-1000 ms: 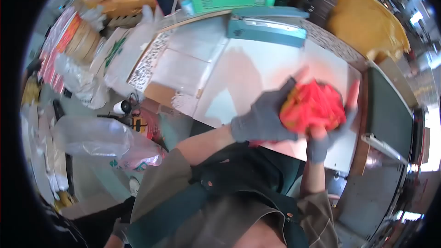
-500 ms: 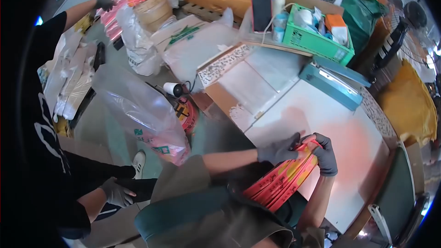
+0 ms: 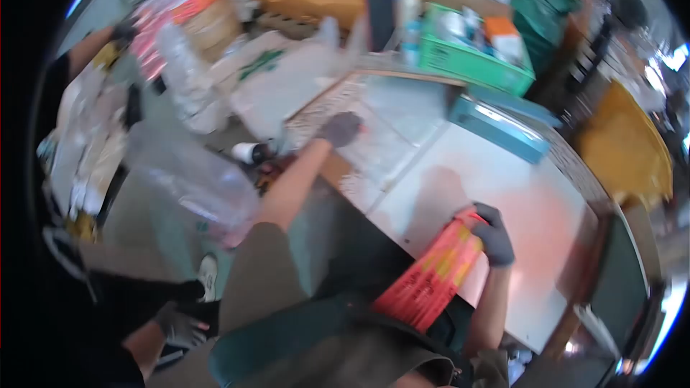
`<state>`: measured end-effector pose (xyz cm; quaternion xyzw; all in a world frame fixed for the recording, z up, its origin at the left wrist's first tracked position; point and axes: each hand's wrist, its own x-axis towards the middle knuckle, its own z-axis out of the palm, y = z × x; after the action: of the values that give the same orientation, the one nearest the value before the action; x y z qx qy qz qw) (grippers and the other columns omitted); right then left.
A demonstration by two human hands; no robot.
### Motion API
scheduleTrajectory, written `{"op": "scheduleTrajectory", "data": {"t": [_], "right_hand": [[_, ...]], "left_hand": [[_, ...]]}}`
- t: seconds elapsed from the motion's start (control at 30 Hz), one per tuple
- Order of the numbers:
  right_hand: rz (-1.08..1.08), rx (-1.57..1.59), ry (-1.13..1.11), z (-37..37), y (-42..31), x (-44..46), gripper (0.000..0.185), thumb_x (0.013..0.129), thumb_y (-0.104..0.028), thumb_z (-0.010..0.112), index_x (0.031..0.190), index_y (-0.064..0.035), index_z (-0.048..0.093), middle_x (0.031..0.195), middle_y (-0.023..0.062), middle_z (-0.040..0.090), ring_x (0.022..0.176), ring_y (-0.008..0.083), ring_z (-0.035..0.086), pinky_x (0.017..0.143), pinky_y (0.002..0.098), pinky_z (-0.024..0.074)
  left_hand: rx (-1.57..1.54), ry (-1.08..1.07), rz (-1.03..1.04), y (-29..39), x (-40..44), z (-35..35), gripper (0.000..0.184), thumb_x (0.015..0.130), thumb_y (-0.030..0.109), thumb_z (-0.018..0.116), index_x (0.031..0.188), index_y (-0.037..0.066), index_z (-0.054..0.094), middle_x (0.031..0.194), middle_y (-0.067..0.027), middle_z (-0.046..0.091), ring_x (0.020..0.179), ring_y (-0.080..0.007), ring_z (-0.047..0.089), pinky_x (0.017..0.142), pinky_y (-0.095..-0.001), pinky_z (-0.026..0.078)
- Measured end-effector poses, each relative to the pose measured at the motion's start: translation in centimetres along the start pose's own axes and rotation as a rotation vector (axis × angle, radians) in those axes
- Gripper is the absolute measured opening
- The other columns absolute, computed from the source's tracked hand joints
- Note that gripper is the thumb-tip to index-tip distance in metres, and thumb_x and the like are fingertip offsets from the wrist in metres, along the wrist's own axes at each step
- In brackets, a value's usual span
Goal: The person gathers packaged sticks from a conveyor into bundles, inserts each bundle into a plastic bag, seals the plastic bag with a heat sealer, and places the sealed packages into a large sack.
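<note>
My right hand [image 3: 494, 237], in a grey glove, is closed on the top end of a bundle of red-and-yellow printed strips [image 3: 431, 273]. The bundle hangs down fanned out over the table's near edge towards my lap. My left hand [image 3: 339, 129], also gloved, reaches out over a stack of clear plastic bags [image 3: 384, 136] at the left of the white table. Motion blurs its fingers, and whether they grip a bag is not clear. Pinkish-red dust marks the white tabletop [image 3: 546, 244] around the right hand.
A teal metal box [image 3: 499, 126] stands at the table's back edge, before a green basket [image 3: 467, 57] of bottles and boxes. A large clear bag [image 3: 194, 179] stands at the left. Beside it another person's gloved hand [image 3: 180, 327] hangs low.
My left hand has let go of the strips and moved forward and left to the plastic bags. The right hand still holds the strips. The view has shifted slightly.
</note>
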<state>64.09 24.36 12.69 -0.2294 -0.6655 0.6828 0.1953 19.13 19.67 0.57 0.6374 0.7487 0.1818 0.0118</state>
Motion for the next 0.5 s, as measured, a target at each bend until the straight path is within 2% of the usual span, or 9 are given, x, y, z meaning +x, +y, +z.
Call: {"op": "scheduleTrajectory", "data": {"t": [0.07, 0.13, 0.2, 0.23, 0.27, 0.37, 0.43, 0.5], "right_hand": [[0.004, 0.013, 0.035, -0.9, -0.1, -0.9, 0.016, 0.084, -0.009, 0.061, 0.091, 0.0031, 0.067, 0.086, 0.0081, 0.066, 0.084, 0.0157, 0.062, 0.079, 0.0286, 0.0481], [0.02, 0.156, -0.08, -0.7, 0.4, 0.0, 0.018, 0.084, -0.01, 0.061, 0.095, 0.0028, 0.067, 0.091, 0.008, 0.067, 0.089, 0.0145, 0.062, 0.083, 0.0278, 0.0468], [0.02, 0.023, -0.032, -1.1, 0.8, 0.0, 0.02, 0.084, -0.01, 0.061, 0.098, 0.0023, 0.068, 0.093, 0.0075, 0.067, 0.09, 0.0139, 0.061, 0.084, 0.0273, 0.0461], [0.029, -0.039, -0.001, -1.2, 0.8, -0.2, 0.021, 0.084, -0.01, 0.061, 0.099, 0.0021, 0.068, 0.094, 0.0073, 0.067, 0.091, 0.0136, 0.061, 0.085, 0.0271, 0.0457], [0.037, -0.01, -0.018, -1.4, 0.6, -0.4, 0.023, 0.084, -0.01, 0.061, 0.102, 0.0018, 0.067, 0.094, 0.0069, 0.067, 0.091, 0.0131, 0.06, 0.085, 0.0267, 0.0455], [0.03, 0.06, -0.059, -1.0, 0.2, 0.0, 0.029, 0.084, -0.011, 0.061, 0.111, 0.0007, 0.064, 0.094, 0.006, 0.067, 0.091, 0.0117, 0.059, 0.086, 0.0255, 0.045], [0.015, 0.058, -0.053, -0.2, -0.6, 0.1, 0.033, 0.084, -0.011, 0.061, 0.116, -0.0003, 0.061, 0.095, 0.0056, 0.066, 0.091, 0.011, 0.058, 0.086, 0.0248, 0.0447], [0.004, -0.015, -0.019, 0.0, -0.1, 0.3, 0.029, 0.084, -0.01, 0.061, 0.111, -0.0001, 0.06, 0.095, 0.0052, 0.065, 0.09, 0.0105, 0.058, 0.085, 0.0247, 0.0447]], "left_hand": [[-0.103, 0.027, 0.016, 1.5, 1.4, 0.1, 0.019, 0.085, 0.025, 0.055, 0.085, 0.009, 0.065, 0.088, -0.0135, 0.064, 0.085, -0.0292, 0.063, 0.077, -0.0409, 0.049], [-0.25, 0.103, -0.031, 0.5, -0.9, -2.4, 0.019, 0.086, 0.023, 0.055, 0.082, 0.007, 0.063, 0.08, -0.0106, 0.062, 0.077, -0.0231, 0.061, 0.07, -0.0371, 0.048], [-0.476, 0.145, 0.02, 2.4, 1.0, -1.8, 0.018, 0.086, 0.021, 0.055, 0.077, 0.006, 0.06, 0.069, -0.0064, 0.056, 0.066, -0.0157, 0.056, 0.062, -0.0319, 0.046], [-1.002, 0.028, -0.255, 6.1, 0.8, -4.3, 0.022, 0.09, 0.021, 0.051, 0.075, 0.006, 0.057, 0.065, -0.0011, 0.051, 0.064, -0.0081, 0.05, 0.06, -0.0266, 0.043], [-1.138, 0.132, -0.27, 7.3, 0.7, -4.2, 0.026, 0.093, 0.025, 0.051, 0.076, 0.007, 0.056, 0.069, 0.0005, 0.053, 0.065, -0.0076, 0.05, 0.06, -0.0247, 0.043], [-2.104, 0.032, -0.017, 15.5, -0.8, -5.0, 0.027, 0.095, 0.027, 0.051, 0.079, 0.007, 0.056, 0.077, 0.001, 0.055, 0.068, -0.0075, 0.051, 0.061, -0.0241, 0.043], [-1.374, 0.015, -0.106, 21.8, -3.6, -6.4, 0.029, 0.099, 0.026, 0.045, 0.082, 0.004, 0.057, 0.076, 0.0006, 0.053, 0.074, -0.0072, 0.055, 0.064, -0.0255, 0.046], [-1.171, -0.037, 0.21, 25.8, -5.0, -5.0, 0.029, 0.099, 0.026, 0.046, 0.082, 0.005, 0.056, 0.079, -0.0004, 0.055, 0.073, -0.0094, 0.058, 0.065, -0.027, 0.049]]}}
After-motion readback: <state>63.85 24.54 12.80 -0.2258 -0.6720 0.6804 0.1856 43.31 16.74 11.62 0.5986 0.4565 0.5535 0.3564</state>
